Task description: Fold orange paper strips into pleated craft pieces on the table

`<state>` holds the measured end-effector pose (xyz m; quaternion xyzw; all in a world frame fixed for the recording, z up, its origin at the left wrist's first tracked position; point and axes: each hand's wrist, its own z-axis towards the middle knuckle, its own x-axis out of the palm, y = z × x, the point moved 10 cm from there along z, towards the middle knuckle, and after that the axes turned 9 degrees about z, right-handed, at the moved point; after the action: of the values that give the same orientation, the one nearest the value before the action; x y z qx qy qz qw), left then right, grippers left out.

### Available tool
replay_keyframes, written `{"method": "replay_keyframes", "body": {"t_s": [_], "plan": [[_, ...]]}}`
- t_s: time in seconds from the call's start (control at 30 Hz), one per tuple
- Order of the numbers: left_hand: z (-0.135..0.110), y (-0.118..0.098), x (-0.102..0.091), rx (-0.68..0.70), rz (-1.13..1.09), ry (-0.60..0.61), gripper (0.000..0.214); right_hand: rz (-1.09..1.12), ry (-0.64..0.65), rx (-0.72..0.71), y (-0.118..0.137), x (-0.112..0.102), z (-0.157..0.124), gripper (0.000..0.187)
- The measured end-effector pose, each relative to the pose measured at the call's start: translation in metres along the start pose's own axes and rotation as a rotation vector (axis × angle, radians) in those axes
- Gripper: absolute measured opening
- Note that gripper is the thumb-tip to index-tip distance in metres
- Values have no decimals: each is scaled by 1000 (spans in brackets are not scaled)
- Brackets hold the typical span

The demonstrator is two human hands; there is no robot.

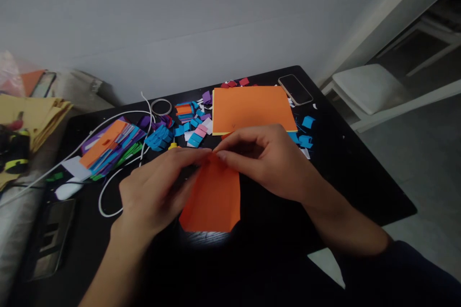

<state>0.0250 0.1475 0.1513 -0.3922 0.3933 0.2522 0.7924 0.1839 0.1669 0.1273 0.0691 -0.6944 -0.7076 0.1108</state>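
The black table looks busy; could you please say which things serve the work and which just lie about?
For work: held orange paper, left hand, right hand; likely the large orange sheet.
Apparently lying about: far-right phone, white cable, grey ring.

**One left hand [156, 184], one right hand [279, 160], one held orange sheet [216, 196]**

The surface [273, 254] carries one wide orange sheet [252, 108], one phone [295, 89] at the far right corner, one grey ring [161, 114] and one rounded white object [68, 191]. Mixed paper strips form two piles, one larger [108, 146], one smaller [185, 110]. Loose folded pieces [159, 138] overlap too much to count. One white stool [365, 87] stands to the right; several yellow sheets [36, 110] lie at left, their number unclear.
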Motion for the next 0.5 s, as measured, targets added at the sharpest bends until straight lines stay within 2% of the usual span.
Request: {"method": "replay_keyframes", "body": {"t_s": [0.13,0.43,0.5], "plan": [[-3,-10,-4,54,43,-54,25,-2,6,9,0,0,0,9],[-1,-15,-6,67,89,-26,26,-53,-3,-5,1,-1,2,12],[-1,-10,-4,33,81,2,26,-52,8,5,-1,0,2,12]]}}
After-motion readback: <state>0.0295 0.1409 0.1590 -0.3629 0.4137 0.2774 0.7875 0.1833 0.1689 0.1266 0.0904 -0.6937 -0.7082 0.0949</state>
